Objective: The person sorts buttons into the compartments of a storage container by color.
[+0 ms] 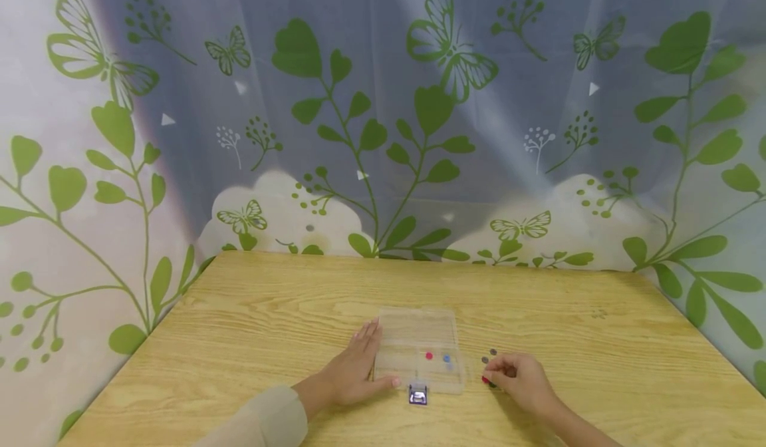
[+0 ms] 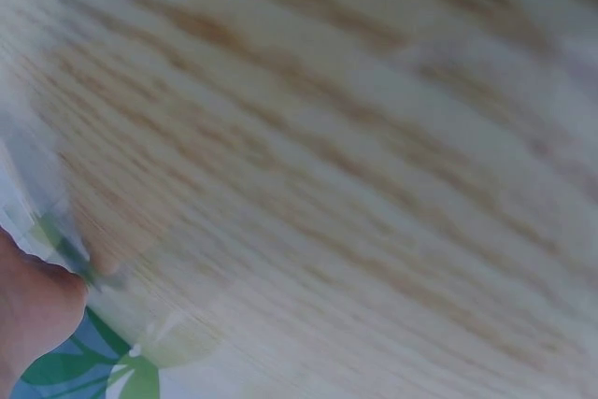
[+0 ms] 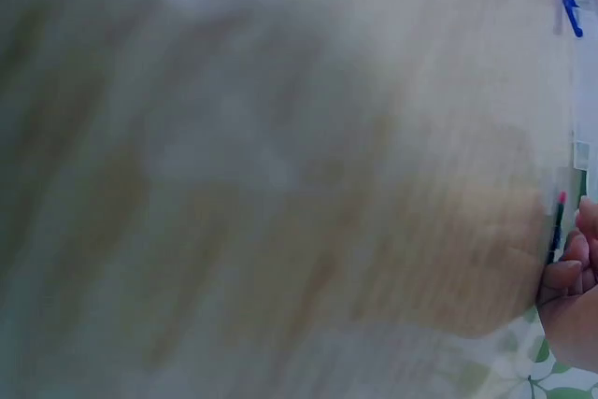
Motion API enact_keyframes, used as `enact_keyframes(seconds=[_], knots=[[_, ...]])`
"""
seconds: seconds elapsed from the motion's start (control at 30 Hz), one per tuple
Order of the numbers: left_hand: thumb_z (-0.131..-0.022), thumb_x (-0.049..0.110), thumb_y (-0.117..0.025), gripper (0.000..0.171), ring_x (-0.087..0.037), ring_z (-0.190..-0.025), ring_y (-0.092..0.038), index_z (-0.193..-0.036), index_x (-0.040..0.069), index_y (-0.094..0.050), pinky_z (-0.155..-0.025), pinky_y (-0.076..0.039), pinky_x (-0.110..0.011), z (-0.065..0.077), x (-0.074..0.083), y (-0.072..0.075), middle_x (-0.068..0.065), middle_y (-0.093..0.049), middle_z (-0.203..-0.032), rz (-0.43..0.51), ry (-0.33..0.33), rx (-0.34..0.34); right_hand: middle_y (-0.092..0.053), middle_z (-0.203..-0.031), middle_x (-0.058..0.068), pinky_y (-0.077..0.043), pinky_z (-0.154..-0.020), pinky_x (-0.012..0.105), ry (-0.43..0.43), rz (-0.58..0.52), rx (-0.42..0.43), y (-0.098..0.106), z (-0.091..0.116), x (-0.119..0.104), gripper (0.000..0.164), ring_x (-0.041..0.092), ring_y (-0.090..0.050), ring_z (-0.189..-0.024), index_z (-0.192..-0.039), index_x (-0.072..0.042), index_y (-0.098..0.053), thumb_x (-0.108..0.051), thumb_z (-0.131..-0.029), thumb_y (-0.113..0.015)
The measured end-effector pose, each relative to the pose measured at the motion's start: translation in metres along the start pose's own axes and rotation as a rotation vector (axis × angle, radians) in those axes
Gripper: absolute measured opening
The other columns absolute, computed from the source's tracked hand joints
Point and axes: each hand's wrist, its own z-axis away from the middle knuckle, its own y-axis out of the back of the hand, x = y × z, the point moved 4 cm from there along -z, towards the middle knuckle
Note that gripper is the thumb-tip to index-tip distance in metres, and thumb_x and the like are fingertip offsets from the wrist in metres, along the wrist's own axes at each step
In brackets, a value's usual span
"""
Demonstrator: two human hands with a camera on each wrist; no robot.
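A clear plastic box (image 1: 417, 327) with compartments lies on the table. Inside its front right part are a small red disc (image 1: 429, 356) and a small blue disc (image 1: 447, 358). My left hand (image 1: 353, 370) rests against the box's left side with straight fingers, its thumb by the front left corner. To the right of the box, my right hand (image 1: 522, 382) pinches another small red disc (image 1: 485, 380) between thumb and finger, just above the table. Several dark discs (image 1: 485, 360) lie beside those fingertips; some are partly hidden by the hand.
A purple-blue latch (image 1: 417, 394) sticks out from the box's front edge. Some small pale pieces (image 1: 599, 314) lie farther back on the right of the wooden table (image 1: 269, 300). A leaf-patterned curtain (image 1: 383, 134) hangs behind the table.
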Motion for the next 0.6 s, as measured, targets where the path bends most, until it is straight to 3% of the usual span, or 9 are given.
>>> enact_keyframes(seconds=[0.6], knots=[[-0.091,0.057,-0.043,0.091,-0.035,-0.143,-0.009,-0.145,-0.008,-0.01,-0.117,-0.016,-0.046,-0.0004,0.0002,-0.0005,-0.024,-0.007,-0.154,-0.002,0.005,-0.003,-0.053,-0.067,0.0,-0.039,-0.051,0.015,-0.03,0.069,0.053,-0.0069,0.0018,-0.0006,0.005,0.003,-0.041,-0.059,-0.078,-0.001,-0.065,-0.003,-0.078,-0.069]])
